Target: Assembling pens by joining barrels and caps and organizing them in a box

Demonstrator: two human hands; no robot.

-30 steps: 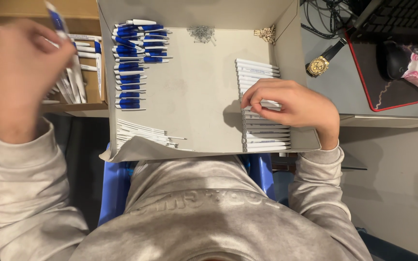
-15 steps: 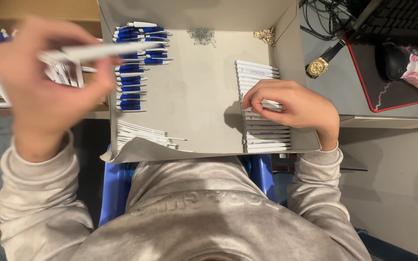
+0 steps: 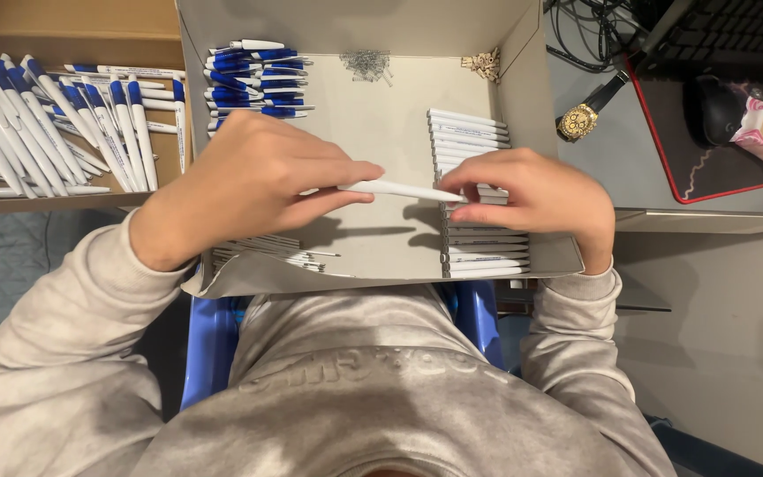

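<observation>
White pen barrel (image 3: 399, 189): at frame centre, lying level over the floor of the grey box (image 3: 381, 238), held at both ends. Left hand (image 3: 253, 181): fingers pinched narrow on the barrel's left end. Right hand (image 3: 532, 196): fingertips closed on the barrel's right end, the hand resting over the barrel stack (image 3: 479, 199). Barrel stack: white tubes laid side by side in a column along the box's right side, from upper middle down to the lower edge, partly hidden by the right hand. Blue parts (image 3: 253, 79): a row of blue-and-white pieces in the box's upper left. Springs (image 3: 366, 64): small metal heap at the box's top centre. Small tan bits (image 3: 485, 62): in the box's upper right corner. White refills (image 3: 275, 252): thin pieces at the box's lower left, partly under the left hand. Finished pens (image 3: 55, 124): white with blue ends, piled in a brown box (image 3: 64, 35) at the upper left of the frame. Watch (image 3: 580, 119): gold-cased, on the desk to the right of the grey box. Mouse (image 3: 713, 106): black, on a red-edged pad (image 3: 708, 181), upper right.
</observation>
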